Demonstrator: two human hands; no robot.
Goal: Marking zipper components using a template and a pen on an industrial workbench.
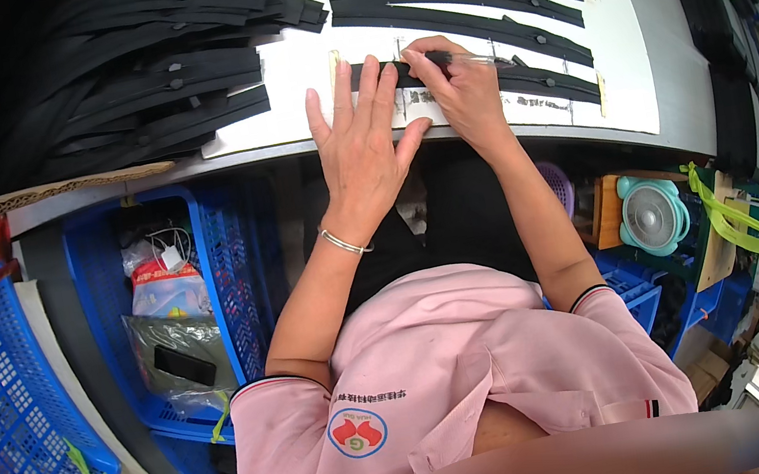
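My left hand (362, 160) lies flat with its fingers spread, the fingertips pressing on a black fabric strip (558, 82) near the front edge of a white marked board (626, 69). My right hand (470, 104) is closed around a slim pen-like tool (472, 57), just right of the left fingertips. Its tip is hidden by the fingers, so I cannot tell whether it touches the cloth. Further black strips (463, 10) lie side by side across the board beyond my hands, with small dark pieces on them.
Stacked black strips (165, 72) cover the table's left side, behind a cardboard edge (46, 198). Blue crates (220, 292) stand below the table at left, one holding bags and a phone (184, 365). A small teal fan (654, 213) sits below at right.
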